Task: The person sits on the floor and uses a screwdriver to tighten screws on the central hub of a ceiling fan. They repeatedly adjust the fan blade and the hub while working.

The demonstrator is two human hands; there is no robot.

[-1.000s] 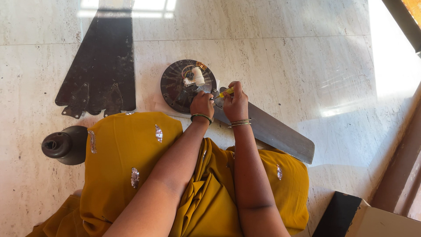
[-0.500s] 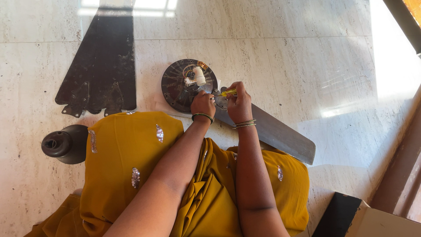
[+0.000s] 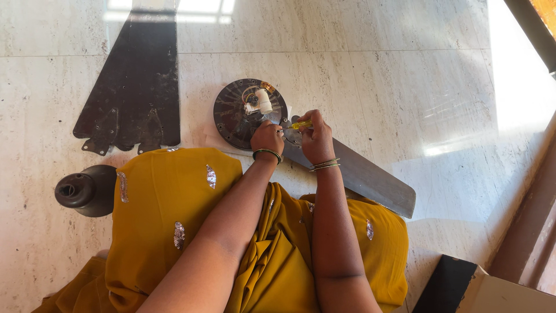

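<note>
Little differs from half a second ago: both hands stay at the same spot over the round dark metal fan motor housing [image 3: 240, 116], which has not moved on the pale marble floor [image 3: 405, 75].

The right hand [image 3: 317, 139] is closed on a small yellow-handled screwdriver [image 3: 301, 124], whose long axis runs nearly level across the view, its tip pointing left toward the left hand [image 3: 267, 138]. The tool's handle sticks out of the top of the fist; the tip is hidden. The left hand's grip is curled shut at the housing's near rim, though what it pinches cannot be told.

A long grey metal fan blade [image 3: 365, 177] runs from under the hands down to the right.
</note>
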